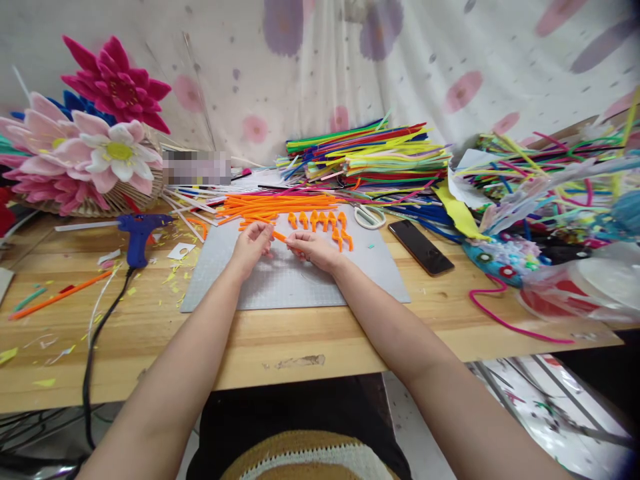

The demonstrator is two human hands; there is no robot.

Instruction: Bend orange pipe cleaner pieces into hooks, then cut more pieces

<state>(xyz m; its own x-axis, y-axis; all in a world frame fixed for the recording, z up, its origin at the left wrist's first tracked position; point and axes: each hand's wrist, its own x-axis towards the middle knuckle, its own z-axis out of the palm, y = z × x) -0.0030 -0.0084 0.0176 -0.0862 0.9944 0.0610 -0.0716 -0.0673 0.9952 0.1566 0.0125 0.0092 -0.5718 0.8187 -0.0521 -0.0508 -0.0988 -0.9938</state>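
Between my two hands an orange pipe cleaner (279, 237) is stretched above the grey cutting mat (240, 293). The fingers of my left hand (253, 245) are pinched on one end of it. My right hand (314, 249) grips the other end between thumb and fingers. Just beyond my hands stand several small looped orange pieces (323, 220), set out in a row on the mat, with a couple more nearer my right hand. Behind them lies a pile of straight orange pipe cleaners (285, 203).
White-handled scissors (370, 217) and a phone (421, 248) lie to the right. A blue glue gun (137, 237) with a black cord sits left among scraps. Bundles of coloured pipe cleaners (370, 150) fill the back; fuzzy flowers (117, 150) stand back left.
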